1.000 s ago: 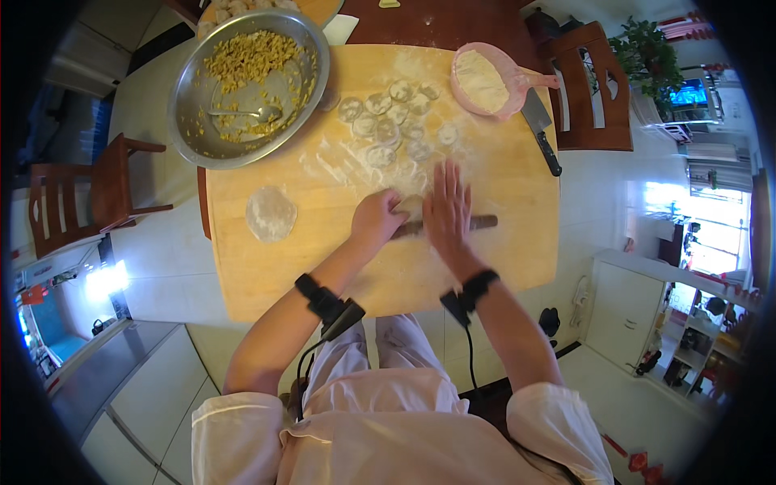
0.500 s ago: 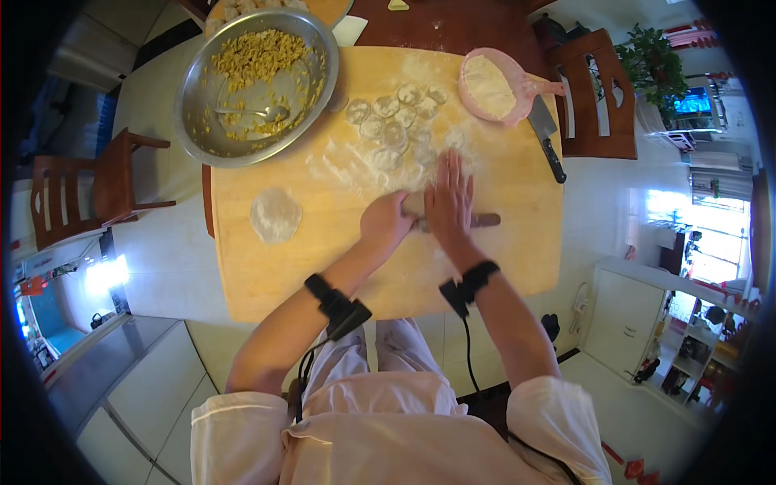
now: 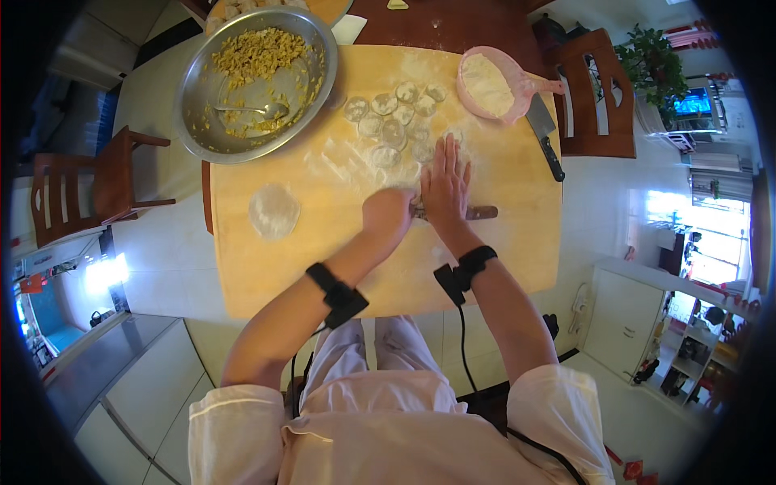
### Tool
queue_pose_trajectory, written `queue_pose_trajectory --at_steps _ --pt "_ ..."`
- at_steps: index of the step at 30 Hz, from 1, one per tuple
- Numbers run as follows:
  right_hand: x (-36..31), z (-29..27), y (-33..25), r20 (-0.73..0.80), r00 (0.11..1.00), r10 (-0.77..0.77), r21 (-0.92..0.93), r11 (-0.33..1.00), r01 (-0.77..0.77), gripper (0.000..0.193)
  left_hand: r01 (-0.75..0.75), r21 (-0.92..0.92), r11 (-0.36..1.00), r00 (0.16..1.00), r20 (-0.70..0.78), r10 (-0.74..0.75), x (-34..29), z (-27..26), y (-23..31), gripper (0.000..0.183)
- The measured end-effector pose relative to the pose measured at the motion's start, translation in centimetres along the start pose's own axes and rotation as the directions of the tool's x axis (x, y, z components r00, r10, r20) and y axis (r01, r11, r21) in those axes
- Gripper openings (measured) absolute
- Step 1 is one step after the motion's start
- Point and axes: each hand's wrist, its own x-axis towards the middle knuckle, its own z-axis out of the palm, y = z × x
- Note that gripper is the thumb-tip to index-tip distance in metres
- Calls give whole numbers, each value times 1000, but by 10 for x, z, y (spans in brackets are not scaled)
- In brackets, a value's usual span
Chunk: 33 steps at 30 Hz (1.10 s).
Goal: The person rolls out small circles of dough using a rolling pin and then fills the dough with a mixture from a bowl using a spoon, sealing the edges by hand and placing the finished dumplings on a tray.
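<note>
My right hand [image 3: 446, 187] lies flat across a wooden rolling pin [image 3: 482, 212], palm pressing on it with the fingers stretched out. Close beside it my left hand [image 3: 388, 217] is curled shut at the pin's left end; what its fingers hold is hidden. Beyond both hands sit several small floured dough discs [image 3: 385, 129] in a cluster. To the left lies one rolled-out dough wrapper [image 3: 274, 212]. All this rests on a floured wooden board [image 3: 347, 283].
A large metal bowl [image 3: 183, 121] of yellowish chopped filling [image 3: 263, 52] with a spoon [image 3: 263, 111] stands at the far left. A pink handled scoop [image 3: 524, 90] of flour and a black-handled kitchen knife [image 3: 550, 145] lie far right. Wooden chairs [image 3: 113, 182] flank the table.
Both hands have shifted slightly, and the rolling pin has rolled a little away from me. The right hand stays flat on it; the left stays closed.
</note>
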Motion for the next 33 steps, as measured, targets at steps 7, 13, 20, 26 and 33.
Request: queue_pose_trajectory --at_steps 7,13,20,26,33 --pt "-115 -46 -1 185 981 -67 22 998 64 59 376 -673 637 897 94 -431 -9 1 -34 12" --pt "-1 4 4 -65 996 -55 2 998 55 60 -55 -108 993 987 -157 38 -8 7 -4 21" --pt "-108 -41 -1 143 988 -53 20 999 51 58 143 -512 847 957 -146 -250 -6 4 -22 18" --pt "-21 -11 0 49 997 -56 13 998 56 57 24 -314 949 994 -92 -56 -14 6 -14 31" --pt "-96 -34 1 154 987 -52 28 998 48 63 92 -311 946 961 -222 -167 5 5 -11 6"
